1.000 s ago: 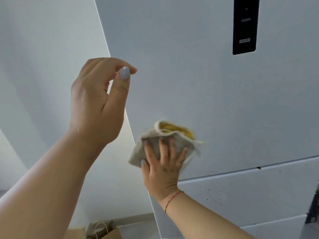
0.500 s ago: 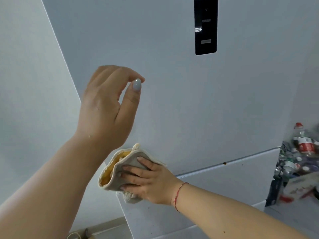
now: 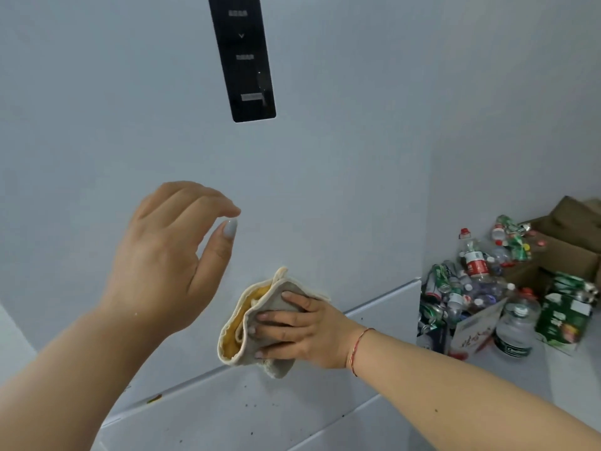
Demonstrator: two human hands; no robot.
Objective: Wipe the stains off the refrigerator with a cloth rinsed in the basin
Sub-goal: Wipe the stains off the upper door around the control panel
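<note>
The pale grey refrigerator (image 3: 341,177) fills the view, with a black control panel (image 3: 242,56) high on its upper door. My right hand (image 3: 302,330) presses a folded beige cloth with a yellow inner side (image 3: 247,323) flat against the lower edge of the upper door, just above the seam. My left hand (image 3: 169,258) hovers in front of the door, holding nothing, with its fingers loosely curled and apart. Small dark specks and a yellowish smear (image 3: 154,398) mark the lower door panel (image 3: 260,415) below the seam.
To the right of the refrigerator lies a heap of empty plastic bottles and crushed cans (image 3: 471,281), with cardboard boxes (image 3: 569,242) behind and green cartons (image 3: 566,307) beside them, on a pale floor. A white wall rises behind them.
My view has swung left to right across the door. My right hand has turned sideways and slid the cloth down to the seam, then along it to the right. The left hand has stayed raised and empty.
</note>
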